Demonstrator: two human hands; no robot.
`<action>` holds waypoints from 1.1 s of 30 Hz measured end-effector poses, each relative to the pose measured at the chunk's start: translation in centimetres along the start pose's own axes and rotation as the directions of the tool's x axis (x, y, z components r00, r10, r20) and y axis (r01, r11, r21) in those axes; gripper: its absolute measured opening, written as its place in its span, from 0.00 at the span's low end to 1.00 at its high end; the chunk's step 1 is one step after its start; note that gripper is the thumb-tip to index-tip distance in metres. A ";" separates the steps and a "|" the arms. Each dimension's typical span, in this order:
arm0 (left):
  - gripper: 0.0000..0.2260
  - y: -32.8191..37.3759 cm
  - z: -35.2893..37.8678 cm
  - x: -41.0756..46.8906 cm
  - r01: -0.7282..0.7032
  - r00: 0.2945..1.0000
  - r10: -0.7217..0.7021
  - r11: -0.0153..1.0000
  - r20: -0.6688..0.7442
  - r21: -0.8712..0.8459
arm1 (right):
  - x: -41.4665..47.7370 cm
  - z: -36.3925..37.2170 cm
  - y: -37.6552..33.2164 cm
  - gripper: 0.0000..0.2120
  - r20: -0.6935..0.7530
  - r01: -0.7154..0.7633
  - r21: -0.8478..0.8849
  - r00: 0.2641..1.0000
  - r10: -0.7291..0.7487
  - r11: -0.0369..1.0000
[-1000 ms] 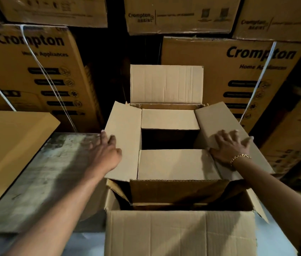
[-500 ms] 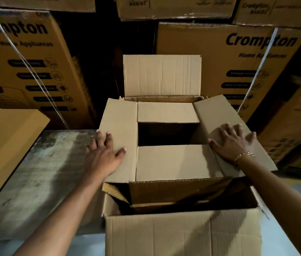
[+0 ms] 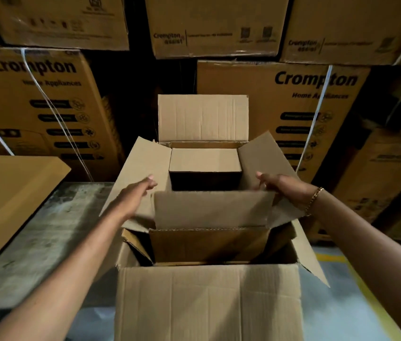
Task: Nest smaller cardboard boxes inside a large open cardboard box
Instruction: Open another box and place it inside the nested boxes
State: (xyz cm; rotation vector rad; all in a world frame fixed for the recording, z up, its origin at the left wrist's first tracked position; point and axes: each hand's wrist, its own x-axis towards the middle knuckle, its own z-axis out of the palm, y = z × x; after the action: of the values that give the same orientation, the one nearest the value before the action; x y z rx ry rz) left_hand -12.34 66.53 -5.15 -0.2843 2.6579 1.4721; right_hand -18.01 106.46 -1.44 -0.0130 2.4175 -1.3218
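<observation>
Nearest the camera, the large box [image 3: 206, 303] is standing open, the smaller box [image 3: 204, 244] sitting inside it; the left hand [image 3: 133, 196] is lying straight-fingered on that box's left flap [image 3: 142, 161]; the right hand [image 3: 285, 187] is seemingly curling its fingers round the near flap [image 3: 211, 209]; printed cartons [image 3: 292, 99] are standing stacked behind.

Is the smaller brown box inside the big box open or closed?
Open. The smaller brown cardboard box has its far flap upright, side flaps spread outward, and a dark opening showing.
</observation>
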 end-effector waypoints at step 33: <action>0.43 -0.1 11.1 -9.3 -0.231 0.967 0.068 0.644 0.247 0.729 | -7.1 12.0 4.7 0.50 0.150 0.249 -0.802 0.964 -0.221 0.543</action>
State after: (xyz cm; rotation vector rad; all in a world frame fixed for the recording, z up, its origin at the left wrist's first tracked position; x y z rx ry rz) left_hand -3.31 77.03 -9.58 0.1592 2.8757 0.2550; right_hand -6.59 100.73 -8.68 -0.6287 2.8364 -0.1295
